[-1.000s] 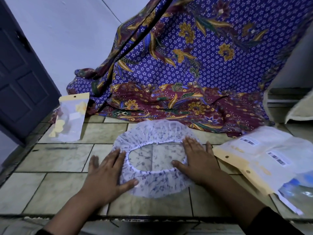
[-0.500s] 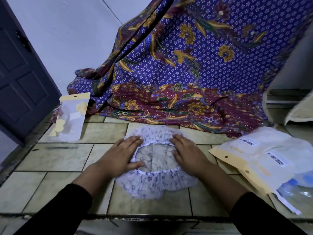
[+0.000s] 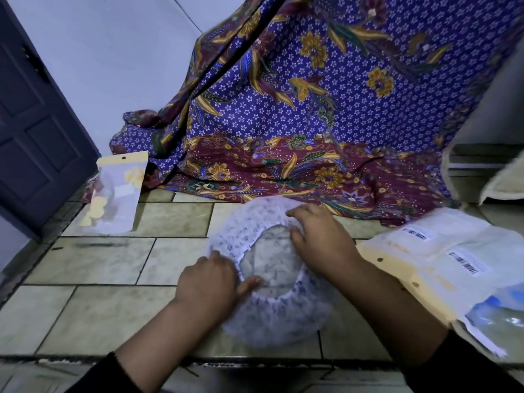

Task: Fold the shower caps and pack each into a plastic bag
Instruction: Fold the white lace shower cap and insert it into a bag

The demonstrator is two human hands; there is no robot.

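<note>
A white shower cap (image 3: 272,321) with a blue print lies opening-up on the tiled floor (image 3: 93,262). My left hand (image 3: 208,283) grips its left rim, fingers curled over the frill and thumb along the elastic edge. Across the opening, my right hand (image 3: 321,241) holds the far right rim, with the thumb inside the opening and the fingers bent over the frill. A stack of flat plastic bags (image 3: 442,251) with yellow headers and barcode labels lies to the right, apart from the cap.
A filled plastic bag (image 3: 116,199) with yellow pieces leans at the back left beside a dark door (image 3: 37,131). A purple and maroon batik cloth (image 3: 297,131) hangs behind the cap. The tiled step's front edge (image 3: 255,360) runs below my wrists.
My left hand slid back from the far rim to the near left rim. My right hand moved further out along the far right rim. Both now curl on the frill instead of lying flat.
</note>
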